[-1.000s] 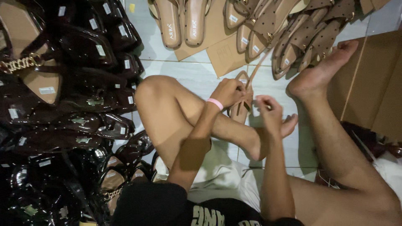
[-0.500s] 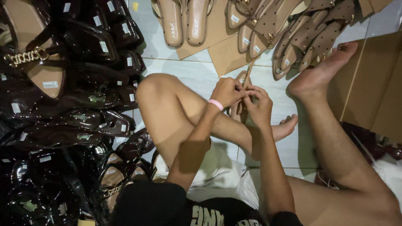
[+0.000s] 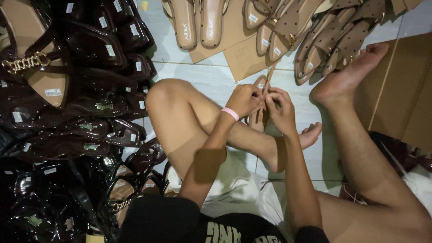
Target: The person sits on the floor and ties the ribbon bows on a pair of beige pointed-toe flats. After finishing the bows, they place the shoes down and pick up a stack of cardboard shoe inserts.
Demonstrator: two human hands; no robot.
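Note:
I sit on a tiled floor with my legs folded. My left hand (image 3: 243,100), with a pink band at the wrist, and my right hand (image 3: 281,110) meet over a tan sandal (image 3: 259,118) held above my shin. Both hands pinch its thin straps (image 3: 269,76), which stretch up and away from my fingers. Much of the sandal is hidden behind my hands.
A big heap of dark glossy sandals (image 3: 76,117) fills the left side. Tan sandals (image 3: 198,22) lie on cardboard sheets (image 3: 243,56) at the top, with a pile of dotted tan ones (image 3: 333,36) to the right. A cardboard box (image 3: 405,90) stands at the right.
My right hand moved from lower right up to the left hand and took hold of the sandal's straps. The left hand stayed in place on the sandal.

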